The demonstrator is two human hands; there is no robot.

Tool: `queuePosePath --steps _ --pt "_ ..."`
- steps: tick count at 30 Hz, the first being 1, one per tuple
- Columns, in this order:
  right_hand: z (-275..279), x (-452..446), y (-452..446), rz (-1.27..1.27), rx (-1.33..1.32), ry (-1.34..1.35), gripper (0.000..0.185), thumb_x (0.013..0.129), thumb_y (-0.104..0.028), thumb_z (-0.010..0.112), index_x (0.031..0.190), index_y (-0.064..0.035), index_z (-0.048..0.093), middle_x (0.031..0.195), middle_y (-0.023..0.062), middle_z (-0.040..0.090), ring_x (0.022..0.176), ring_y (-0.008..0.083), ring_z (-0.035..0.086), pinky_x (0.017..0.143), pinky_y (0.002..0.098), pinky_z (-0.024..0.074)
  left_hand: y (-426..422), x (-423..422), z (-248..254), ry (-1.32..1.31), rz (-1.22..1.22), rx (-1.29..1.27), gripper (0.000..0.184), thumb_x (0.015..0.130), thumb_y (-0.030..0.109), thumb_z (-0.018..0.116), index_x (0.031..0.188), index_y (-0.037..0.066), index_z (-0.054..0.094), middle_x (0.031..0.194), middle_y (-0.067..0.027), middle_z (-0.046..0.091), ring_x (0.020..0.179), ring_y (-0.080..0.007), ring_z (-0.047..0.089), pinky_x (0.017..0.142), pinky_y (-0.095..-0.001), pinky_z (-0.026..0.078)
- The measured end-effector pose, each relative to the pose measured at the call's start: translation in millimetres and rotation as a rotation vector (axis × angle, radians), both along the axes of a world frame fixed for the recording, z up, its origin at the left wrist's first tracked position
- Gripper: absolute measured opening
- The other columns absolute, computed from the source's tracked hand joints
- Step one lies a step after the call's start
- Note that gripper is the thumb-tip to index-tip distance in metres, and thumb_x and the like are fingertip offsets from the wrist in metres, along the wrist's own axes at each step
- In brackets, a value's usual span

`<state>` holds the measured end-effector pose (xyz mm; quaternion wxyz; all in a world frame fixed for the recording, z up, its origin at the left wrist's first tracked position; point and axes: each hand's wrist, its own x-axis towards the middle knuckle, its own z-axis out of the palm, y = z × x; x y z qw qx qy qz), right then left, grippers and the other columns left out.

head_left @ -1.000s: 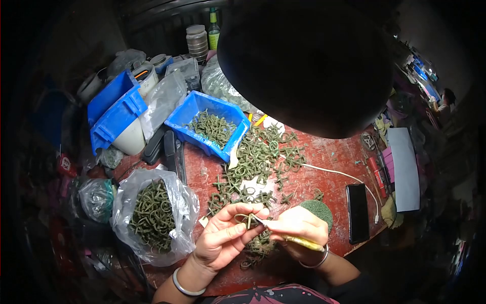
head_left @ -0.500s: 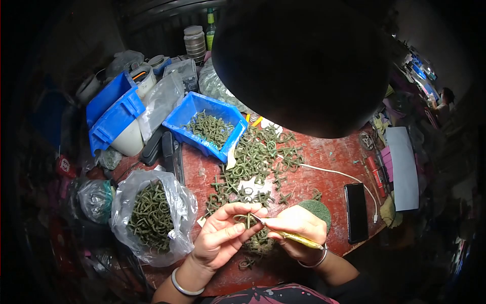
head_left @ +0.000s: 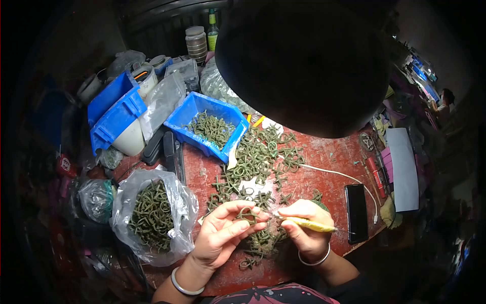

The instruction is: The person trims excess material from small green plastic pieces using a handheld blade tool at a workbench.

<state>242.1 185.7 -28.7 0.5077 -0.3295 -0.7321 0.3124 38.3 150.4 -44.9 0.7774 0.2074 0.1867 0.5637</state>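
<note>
Left hand (head_left: 221, 234) pinches one small green ring piece (head_left: 247, 215) between thumb and fingers, the piece at the fingertips. Right hand (head_left: 308, 228) grips a yellow-handled tool (head_left: 310, 224), its tip pointing toward the piece. Loose green pieces (head_left: 255, 157) lie on the red counter (head_left: 326, 149) beyond the hands. An open plastic bag (head_left: 186, 202) of similar pieces sits beside the left hand; a blue bin (head_left: 185, 111) holds more. Light markings on the bin's front are illegible, as is the label on the green bottle (head_left: 212, 35).
</note>
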Motion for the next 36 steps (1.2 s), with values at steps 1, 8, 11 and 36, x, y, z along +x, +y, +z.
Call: queuePosePath --steps 1,8,11,36 --pt "-1 0 2 -0.012 0.02 0.033 0.02 0.076 -0.003 0.074 0.095 0.0012 0.069 0.08 0.0116 0.068 0.067 0.0218 0.063 0.062 0.0303 0.0493 0 1 1 0.06 0.009 -0.017 0.033 0.089 -0.004 0.055 0.121 -0.002 0.052 0.116 -0.017 0.059 0.113 -0.0276 0.057 0.099 -0.0408 0.048" --pt "-5 0 6 0.122 -0.076 0.08 0.02 0.075 -0.001 0.075 0.094 -0.0002 0.071 0.08 0.0108 0.067 0.066 0.019 0.061 0.06 0.0289 0.047 -1 -1 -1 0.231 0.043 -0.061 0.036 0.086 0.002 0.063 0.121 -0.002 0.054 0.109 -0.0121 0.062 0.095 -0.018 0.061 0.082 -0.03 0.05" --pt "-5 0 7 0.155 -0.061 0.106 0.02 0.074 -0.001 0.076 0.094 -0.001 0.071 0.082 0.0098 0.068 0.066 0.0185 0.061 0.06 0.0287 0.047 -2 0 -1 0.231 0.059 -0.056 0.037 0.086 0.003 0.064 0.121 -0.003 0.055 0.108 -0.0113 0.062 0.093 -0.0159 0.06 0.08 -0.0282 0.049" --pt "-6 0 11 0.103 0.044 0.082 0.023 0.072 -0.001 0.077 0.095 -0.0031 0.072 0.087 0.0082 0.07 0.072 0.0201 0.062 0.065 0.0303 0.0475 -2 -8 -7 0.062 -0.073 -0.068 0.036 0.096 0.012 0.052 0.128 -0.004 0.05 0.101 -0.0118 0.064 0.085 -0.0152 0.058 0.077 -0.0299 0.047"
